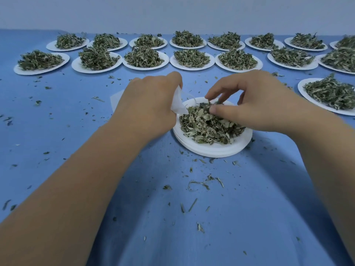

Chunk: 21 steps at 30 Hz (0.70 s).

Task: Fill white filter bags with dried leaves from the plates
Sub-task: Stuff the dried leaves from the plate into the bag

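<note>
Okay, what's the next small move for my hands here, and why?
Probably lift the right hand and bring its pinch of dried leaves to the white filter bag. Its fingers pinch leaves on the near plate, and the left hand grips the bag at that plate's left rim.

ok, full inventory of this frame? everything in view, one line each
near plates: a stack, count unclear, white, centre of the table
dried leaves: one heap, pale green, on the near plates
heaped plates: 16, white with green leaf heaps, two far rows plus one at right, some cut by the frame edge
filter bag: one, white, over the left rim of the near plates
white sheet: one, flat on the table, mostly hidden behind the left hand
leaf crumbs: many, green, scattered on the table
table: one, blue cover
wall: pale grey, behind the table
left hand: grips the filter bag
right hand: pinches dried leaves from the heap
</note>
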Motion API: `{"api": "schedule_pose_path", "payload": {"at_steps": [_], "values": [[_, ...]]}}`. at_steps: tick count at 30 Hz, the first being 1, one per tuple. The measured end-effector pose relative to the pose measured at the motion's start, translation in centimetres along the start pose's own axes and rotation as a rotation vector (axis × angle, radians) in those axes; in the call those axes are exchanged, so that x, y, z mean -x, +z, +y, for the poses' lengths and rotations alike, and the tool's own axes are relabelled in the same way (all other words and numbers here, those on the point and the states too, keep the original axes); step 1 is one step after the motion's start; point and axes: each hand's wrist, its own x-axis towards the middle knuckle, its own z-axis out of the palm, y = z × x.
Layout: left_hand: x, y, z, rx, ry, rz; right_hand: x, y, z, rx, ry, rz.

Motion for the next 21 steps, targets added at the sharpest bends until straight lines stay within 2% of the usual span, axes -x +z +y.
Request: {"api": "schedule_pose_path", "payload": {"at_steps": [2,4,6,9,14,18,21], "values": [[-0.1,0.1,0.0,-0.03,0.006,0.013,0.1,0.5,-0.1,0.019,0.018,-0.132],[-0.1,0.1,0.1,-0.062,0.001,0.027,0.1,1.2,-0.2,0.08,0.009,-0.18],[-0.2,0.0,-0.1,-0.113,-0.049,0.076,-0.1,1.5,-0.3,0.109,0.003,-0.126],[-0.2,-0.7,-1.1,-0.193,-0.227,0.159,-0.2,1.3,-0.2,0.077,0.015,-0.066],[-0.3,-1.8,-3.5,-0.241,-0.387,0.195,-0.1,0.7,-0.2,-0.02,0.022,0.038],[-0.4,-1.8,-3.5,-0.241,-0.368,0.209,-0.2,0.4,-0.3,-0.036,0.027,0.139],[-0.4,-0.7,-1.9,-0.237,-0.306,0.132,-0.2,0.3,-0.4,-0.058,0.035,0.171]]}}
